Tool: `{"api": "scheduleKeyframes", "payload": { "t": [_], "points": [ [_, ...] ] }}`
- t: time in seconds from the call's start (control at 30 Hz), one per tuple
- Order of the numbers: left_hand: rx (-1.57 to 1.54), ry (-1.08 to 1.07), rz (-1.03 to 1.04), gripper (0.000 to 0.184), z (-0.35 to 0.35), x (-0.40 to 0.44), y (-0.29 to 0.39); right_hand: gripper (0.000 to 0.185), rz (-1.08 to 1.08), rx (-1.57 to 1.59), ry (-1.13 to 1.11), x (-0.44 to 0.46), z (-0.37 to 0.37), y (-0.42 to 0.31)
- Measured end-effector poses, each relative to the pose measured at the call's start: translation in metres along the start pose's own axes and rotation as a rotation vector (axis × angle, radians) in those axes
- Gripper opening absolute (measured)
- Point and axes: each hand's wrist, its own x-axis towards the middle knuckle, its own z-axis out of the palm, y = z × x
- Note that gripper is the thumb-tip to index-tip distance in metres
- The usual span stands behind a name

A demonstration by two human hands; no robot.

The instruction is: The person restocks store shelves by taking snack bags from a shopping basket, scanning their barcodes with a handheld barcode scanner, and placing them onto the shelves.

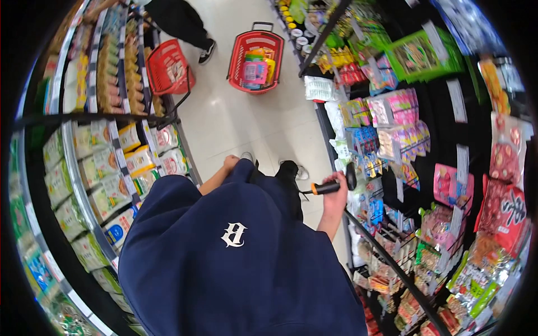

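My right hand point(334, 193) is wrapped around a black-and-orange handle point(322, 188) with a rounded black end and a thin dark strap or cord. It is held out to my right, beside the snack shelves. My left hand point(230, 163) hangs low in front of me, by the edge of my navy top point(241, 263). Its fingers are small and partly hidden, so whether they are closed does not show. Further ahead on the floor stands a red shopping basket point(234, 66) with colourful packets point(256, 71) inside.
Shelves of white-and-green bags point(103, 190) and egg cartons point(109, 73) run along the left. Packaged snacks point(392, 106) hang and lie on the right. Ahead left, a person point(182, 25) in dark trousers stands near another red basket point(168, 67). Dark bars point(392, 266) cross the view.
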Motion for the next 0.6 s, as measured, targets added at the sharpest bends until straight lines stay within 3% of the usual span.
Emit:
{"api": "scheduleKeyframes", "payload": {
  "t": [0.03,0.17,0.27,0.33,0.6],
  "points": [
    [0.208,-0.208,0.225,0.037,-0.003,0.010,-0.023,0.014,0.031,-0.052,-0.023,-0.005,0.026,0.016],
    [0.090,-0.129,0.311,0.035,-0.054,-0.001,0.000,0.022,0.119,-0.225,-0.146,-0.028,0.106,0.081],
    [-0.061,-0.071,0.179,0.031,-0.091,0.004,-0.001,0.027,0.205,-0.339,-0.221,-0.039,0.139,0.128],
    [-0.397,-0.037,-0.031,0.025,-0.117,-0.002,0.003,0.030,0.218,-0.418,-0.263,-0.052,0.160,0.151],
    [-0.320,-0.037,-0.295,0.023,-0.129,-0.012,-0.078,0.025,0.134,-0.716,-0.271,-0.045,0.197,0.151]
  ]
}}
